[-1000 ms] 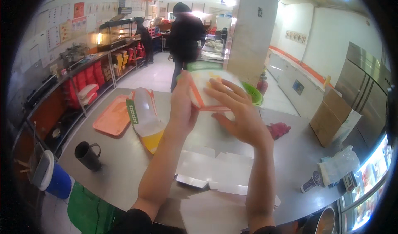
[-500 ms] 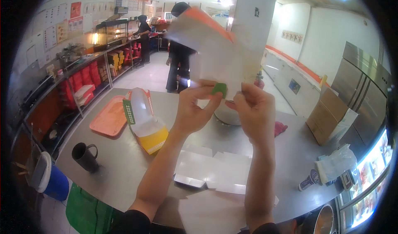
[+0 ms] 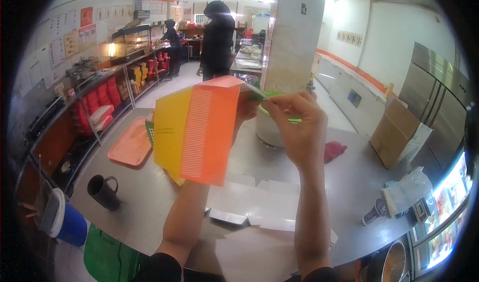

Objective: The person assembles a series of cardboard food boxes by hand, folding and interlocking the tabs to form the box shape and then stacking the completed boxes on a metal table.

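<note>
A partly folded cardboard food carton (image 3: 209, 132), orange and yellow outside, is held up above the table. My right hand (image 3: 302, 120) pinches the thin edge of a flap at its upper right corner. Behind the carton, my left hand (image 3: 246, 110) grips it near the same corner; most of its fingers are hidden. Below lie flat carton blanks (image 3: 259, 202), white side up. Another folded carton (image 3: 149, 132) stands on the table, largely covered by the held one.
On the metal table are an orange tray (image 3: 129, 144), a dark mug (image 3: 104, 192), a round container (image 3: 269, 132), a pink cloth (image 3: 334, 151), a cup (image 3: 374, 213) and a plastic bag (image 3: 408, 189). A cardboard box (image 3: 394, 132) stands right. A person (image 3: 217, 40) stands beyond the table.
The carton has swung down and left, turning its orange and yellow outside into view. My left hand has moved behind it; my right hand stays near its former place, still pinching.
</note>
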Action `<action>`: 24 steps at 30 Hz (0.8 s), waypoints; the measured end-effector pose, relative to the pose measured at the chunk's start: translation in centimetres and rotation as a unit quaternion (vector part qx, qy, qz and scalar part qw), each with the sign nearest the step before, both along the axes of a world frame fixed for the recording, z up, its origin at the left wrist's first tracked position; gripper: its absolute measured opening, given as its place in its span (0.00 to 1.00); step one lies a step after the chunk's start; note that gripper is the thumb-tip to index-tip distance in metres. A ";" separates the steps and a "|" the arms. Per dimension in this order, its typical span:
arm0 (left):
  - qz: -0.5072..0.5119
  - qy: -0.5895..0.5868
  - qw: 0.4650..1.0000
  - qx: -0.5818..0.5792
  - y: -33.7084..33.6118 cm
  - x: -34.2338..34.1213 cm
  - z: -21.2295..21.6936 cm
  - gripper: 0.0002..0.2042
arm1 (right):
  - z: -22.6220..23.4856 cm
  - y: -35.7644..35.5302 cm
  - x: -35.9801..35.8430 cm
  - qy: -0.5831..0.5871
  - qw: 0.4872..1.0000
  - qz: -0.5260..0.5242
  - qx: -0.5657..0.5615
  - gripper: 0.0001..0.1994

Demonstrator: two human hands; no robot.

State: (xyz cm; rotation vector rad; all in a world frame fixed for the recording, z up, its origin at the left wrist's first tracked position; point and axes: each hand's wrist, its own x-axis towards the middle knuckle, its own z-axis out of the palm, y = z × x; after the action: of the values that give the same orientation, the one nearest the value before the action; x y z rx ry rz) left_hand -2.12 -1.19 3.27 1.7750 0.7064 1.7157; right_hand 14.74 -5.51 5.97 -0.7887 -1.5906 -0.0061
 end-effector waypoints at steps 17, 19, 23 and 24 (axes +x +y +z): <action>-0.015 -0.035 0.999 0.025 0.5 -0.2 -0.8 0.12 | 0.0 -0.2 -0.1 -0.083 0.994 -0.019 0.073 0.09; -0.039 -0.081 0.996 0.022 0.1 0.3 -0.7 0.12 | -0.2 -0.1 -0.4 -0.070 0.996 0.000 0.053 0.09; -0.081 -0.212 0.969 0.098 -0.2 2.9 -1.6 0.13 | -0.6 0.3 -0.8 -0.172 0.971 -0.124 0.109 0.13; -0.031 -0.196 0.976 0.089 -0.3 3.2 -1.6 0.12 | -0.7 0.3 -0.6 -0.193 0.962 -0.157 0.112 0.14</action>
State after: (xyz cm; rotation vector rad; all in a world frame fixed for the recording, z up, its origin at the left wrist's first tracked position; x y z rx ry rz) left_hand 1.10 -1.51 1.63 1.4821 0.3312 2.0553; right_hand 14.10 -5.22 5.22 -0.8888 -1.7709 -0.5915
